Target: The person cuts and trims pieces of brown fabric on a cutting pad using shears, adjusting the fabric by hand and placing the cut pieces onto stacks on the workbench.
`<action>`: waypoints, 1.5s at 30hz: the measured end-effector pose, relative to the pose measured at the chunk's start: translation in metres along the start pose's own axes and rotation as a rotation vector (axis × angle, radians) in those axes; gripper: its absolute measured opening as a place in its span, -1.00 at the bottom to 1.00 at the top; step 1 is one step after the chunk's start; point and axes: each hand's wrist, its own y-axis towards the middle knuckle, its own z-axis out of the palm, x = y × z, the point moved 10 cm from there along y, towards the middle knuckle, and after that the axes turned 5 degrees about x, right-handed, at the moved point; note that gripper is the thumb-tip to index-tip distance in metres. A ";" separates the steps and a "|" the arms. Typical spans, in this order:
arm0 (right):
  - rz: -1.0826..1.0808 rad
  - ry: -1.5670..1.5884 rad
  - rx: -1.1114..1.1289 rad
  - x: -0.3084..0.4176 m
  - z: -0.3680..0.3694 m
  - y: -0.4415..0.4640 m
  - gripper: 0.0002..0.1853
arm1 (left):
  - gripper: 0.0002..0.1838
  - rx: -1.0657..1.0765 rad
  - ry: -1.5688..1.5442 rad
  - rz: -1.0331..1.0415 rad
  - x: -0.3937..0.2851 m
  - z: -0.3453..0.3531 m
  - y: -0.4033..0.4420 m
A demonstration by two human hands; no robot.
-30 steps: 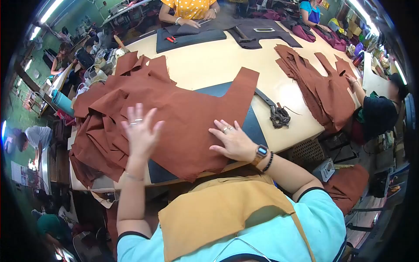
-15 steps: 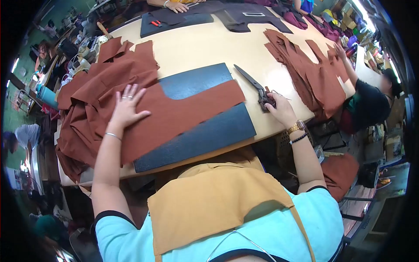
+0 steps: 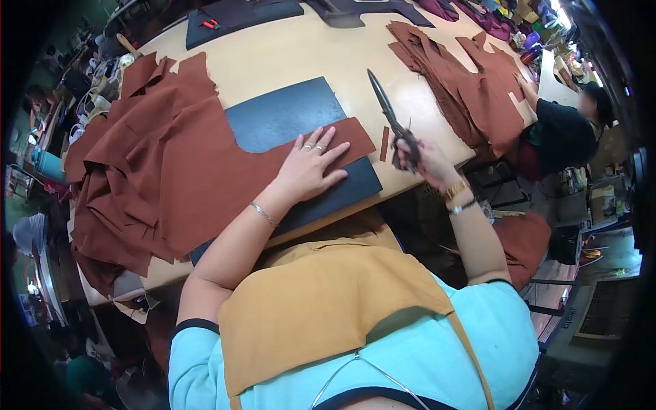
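My left hand [image 3: 311, 164] lies flat with fingers spread on the narrow arm of a reddish-brown fabric piece [image 3: 212, 184]. Under that arm is a dark cutting board [image 3: 287, 106], angled across the near side of the table. On its left, the fabric runs into a heap of loose folds. To the right of the board, my right hand [image 3: 432, 162] is closed around the handles of large dark shears [image 3: 383, 99], their blades pointing away from me. A thin brown strip [image 3: 385, 143] lies on the table beside the shears.
More brown fabric [image 3: 478, 96] is piled at the right, where another person [image 3: 564, 130] reaches onto it. Red-handled pliers or snips [image 3: 210, 25] rest on a second dark board [image 3: 246, 24] at the far side. A brush [image 3: 126, 44] stands at the left edge.
My left hand has slid right along the fabric, from its wide part onto the narrow arm. The shears, held low near the tabletop before, are now gripped with blades angled more upright.
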 end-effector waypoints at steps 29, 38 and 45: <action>0.150 0.142 0.176 -0.077 0.097 -0.078 -0.73 | -0.58 0.069 -0.017 -0.116 0.039 -0.022 -0.044; 0.160 0.096 0.158 -0.071 0.089 -0.096 -0.76 | -0.50 0.059 0.021 -0.088 0.034 -0.023 -0.046; 0.151 0.112 0.124 -0.070 0.097 -0.081 -0.72 | -0.41 0.082 0.018 -0.043 0.024 -0.022 -0.047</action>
